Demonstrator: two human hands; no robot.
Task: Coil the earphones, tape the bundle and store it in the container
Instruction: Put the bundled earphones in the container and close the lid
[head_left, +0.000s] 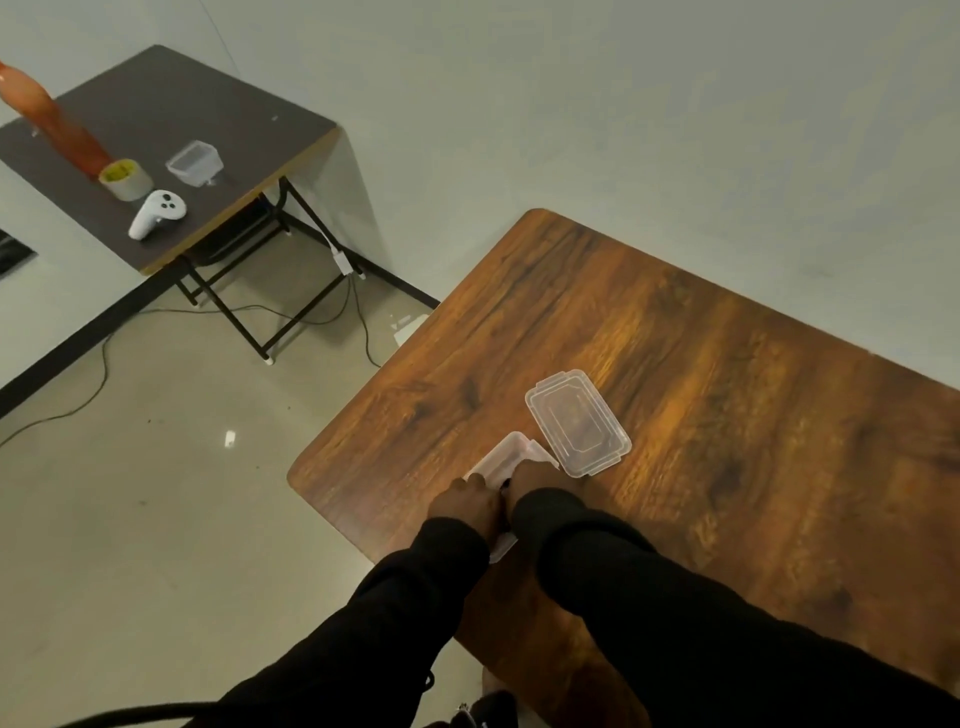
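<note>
- Bench (701, 374), wood-grain top, fills the right half of the head view; pale wall behind it, glossy floor to its left.
- Container (506, 454), clear plastic, sits near the bench's left front edge. Only its far corner and part of the near rim show; both hands cover the rest.
- Left hand (467, 506) lies over the container's left side, back of the hand up, black sleeve to the wrist. Fingers curl down onto or into the container; cannot tell how wide they are or whether they hold anything.
- Right hand (527, 483) is pressed against the left hand, over the container's right part. Its fingers are hidden below the hand; state cannot be told.
- Small dark spot (505, 484) shows in the gap between the two hands. Possibly part of the earphones, but too small to confirm. No other part of the earphones is visible, so their place cannot be read directly.
- Lid (577, 422), clear and rectangular, lies flat on the bench just beyond and right of the container, nearly touching its far corner. Container is open.
- Second bench (218, 93), dark-topped with folding legs, stands well apart at upper left. On it: tape roll (126, 179), white hand controller (157, 213), another clear tub (196, 163), orange vase-like object (47, 119).
- Cables (83, 400) trail across the floor under that bench.
</note>
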